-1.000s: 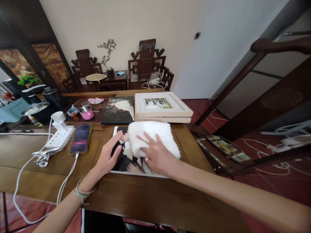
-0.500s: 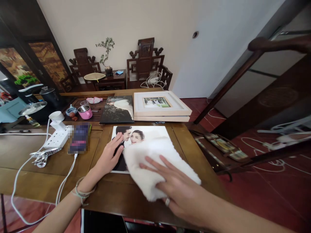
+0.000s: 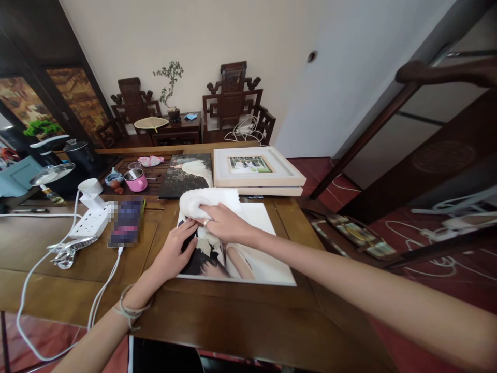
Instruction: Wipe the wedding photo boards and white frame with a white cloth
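A photo print panel [image 3: 248, 269] showing a couple lies flat on the wooden table in front of me. My left hand [image 3: 176, 249] rests on its left side, fingers stretched out and the thumb spread away. My right hand [image 3: 229, 224], wearing a ring, presses a bunched white cloth [image 3: 212, 198] onto the panel's upper left part. The cloth and hand cover the pictured heads and overhang the far edge. The two hands are close together, fingertips near each other.
Behind the panel lie a dark photo panel [image 3: 188, 178] and stacked pale picture frames [image 3: 285, 176]. To the left are a phone [image 3: 126, 223] on a cable, a power strip [image 3: 91, 220], a pink cup [image 3: 135, 181] and a kettle [image 3: 81, 155].
My right hand has moved the white cloth from the panel's lower right to its upper left, uncovering the lower part of the picture. My left hand has stayed nearly still.
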Motion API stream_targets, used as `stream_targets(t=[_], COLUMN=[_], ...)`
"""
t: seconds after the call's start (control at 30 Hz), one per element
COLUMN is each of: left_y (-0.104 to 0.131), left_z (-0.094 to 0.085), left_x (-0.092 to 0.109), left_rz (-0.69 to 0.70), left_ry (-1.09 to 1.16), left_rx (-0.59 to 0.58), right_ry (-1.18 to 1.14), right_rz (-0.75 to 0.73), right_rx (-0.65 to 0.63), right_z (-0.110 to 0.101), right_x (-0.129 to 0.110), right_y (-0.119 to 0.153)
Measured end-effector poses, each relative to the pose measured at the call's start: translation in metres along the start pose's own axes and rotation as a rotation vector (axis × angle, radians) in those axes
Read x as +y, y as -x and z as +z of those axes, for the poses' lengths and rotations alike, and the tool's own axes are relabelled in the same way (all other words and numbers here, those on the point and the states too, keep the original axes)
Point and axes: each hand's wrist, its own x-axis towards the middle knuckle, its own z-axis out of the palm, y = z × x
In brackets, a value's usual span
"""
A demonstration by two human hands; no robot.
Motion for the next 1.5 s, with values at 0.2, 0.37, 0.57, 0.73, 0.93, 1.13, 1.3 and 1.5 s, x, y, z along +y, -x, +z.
stream_targets(t=[0.2, 0.37, 0.57, 0.73, 0.93, 1.13, 1.3, 1.5], left_y=[-0.001, 0.0, 0.001, 0.0, 0.0, -0.001, -0.001, -0.001], left_z=[-0.001, 0.0, -0.001, 0.0, 0.0, -0.003, -0.003, -0.003], left_x=[0.0, -0.002, -0.001, -0.001, -0.001, 0.002, 0.002, 0.002], left_rz=[0.02, 0.012, 0.004, 0.007, 0.011, 0.012, 0.012, -0.001], left_ry=[0.008, 0.015, 0.01, 0.016, 0.013, 0.006, 0.018, 0.026], left_rx=[0.004, -0.028, -0.017, -0.004, -0.01, -0.018, -0.017, -0.014], right_ry=[-0.02, 0.057, 0.371, 0.465, 0.406, 0.443, 0.436, 0.447], right_rz=[-0.007, 0.04, 0.191, -0.114, -0.255, -0.102, -0.017, 0.036], right_rx=[-0.02, 0.017, 0.032, 0.015, -0.05, -0.058, -0.044, -0.032], right_z=[-0.003, -0.03, -0.045, 0.0, 0.028, -0.012, -0.038, -0.034], right_x=[0.005, 0.031, 0.064, 0.038, 0.01, 0.04, 0.067, 0.064], right_y=[0.003, 0.047, 0.1, 0.156, 0.191, 0.135, 0.083, 0.076])
